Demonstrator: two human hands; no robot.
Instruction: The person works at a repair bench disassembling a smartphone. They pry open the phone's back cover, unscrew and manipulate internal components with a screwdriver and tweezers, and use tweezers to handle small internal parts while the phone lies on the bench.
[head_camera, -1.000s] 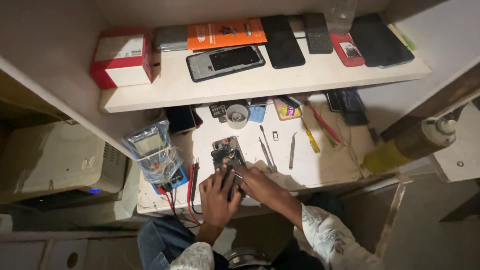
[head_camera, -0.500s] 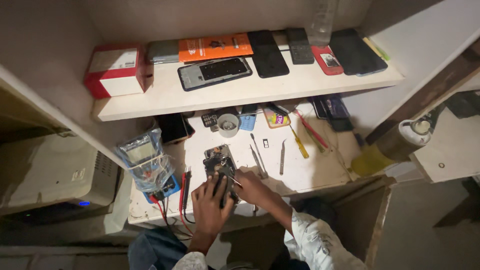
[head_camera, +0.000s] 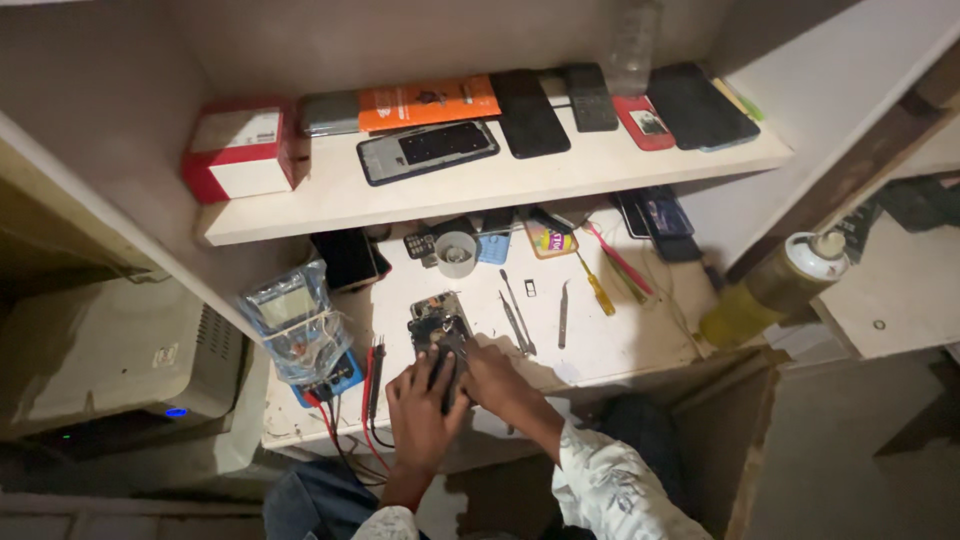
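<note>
While both hands, left hand (head_camera: 420, 400) and right hand (head_camera: 497, 375), clasp the opened phone (head_camera: 440, 330) near the tabletop's (head_camera: 610, 340) front edge, it looks light, stiff and fragile, best held by its side rims.

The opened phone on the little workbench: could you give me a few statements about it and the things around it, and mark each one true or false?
1. Both hands, the left hand and the right hand, are on the opened phone. True.
2. The multimeter lies to the right of the phone. False: it lies to the left.
3. A yellow-handled screwdriver lies on the bench to the right of the tweezers. True.
4. The shelf above holds only boxes. False: several phones lie there as well.
5. The small white cup is on the upper shelf. False: it stands on the bench.
</note>
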